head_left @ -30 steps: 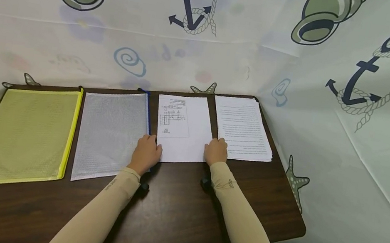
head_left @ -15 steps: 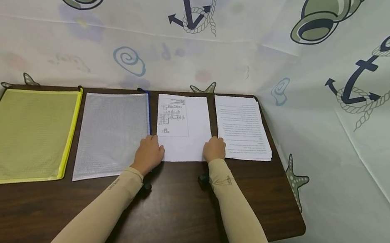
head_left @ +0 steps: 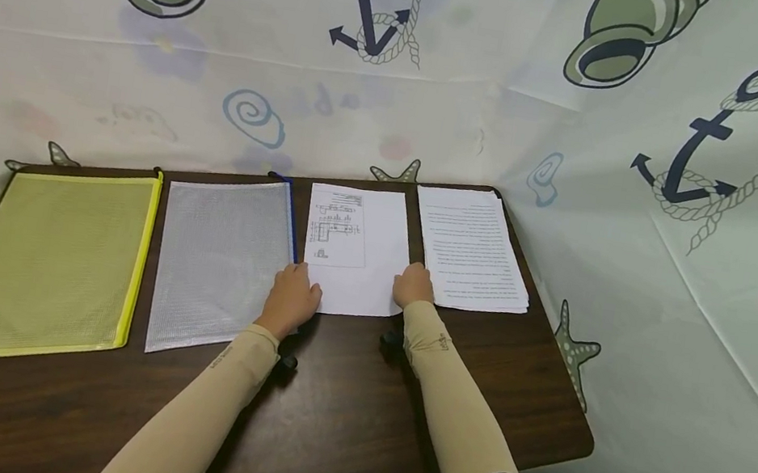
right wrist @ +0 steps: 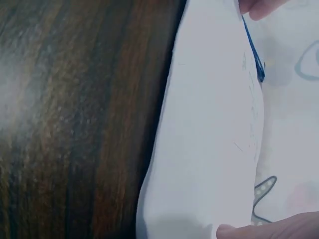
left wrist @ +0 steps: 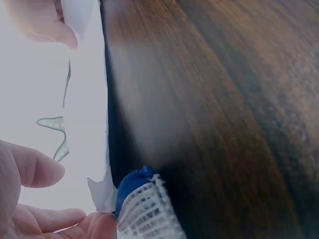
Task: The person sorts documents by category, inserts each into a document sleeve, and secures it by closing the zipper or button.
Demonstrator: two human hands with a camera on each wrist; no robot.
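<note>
Sheet (head_left: 356,253) shifted left — both hands apparently pinching.

the sheet of paper (head_left: 358,250) was white, printed near its top with a small boxed diagram, the lower half blank. it lay lengthwise on the dark wooden table (head_left: 338,410), just right of the clear mesh pouch (head_left: 221,262) and just left of the stack of printed pages (head_left: 472,250). the left hand (head_left: 292,301) held its near left corner and the right hand (head_left: 413,287) its near right corner, where the near edge curled slightly up off the table.
</note>
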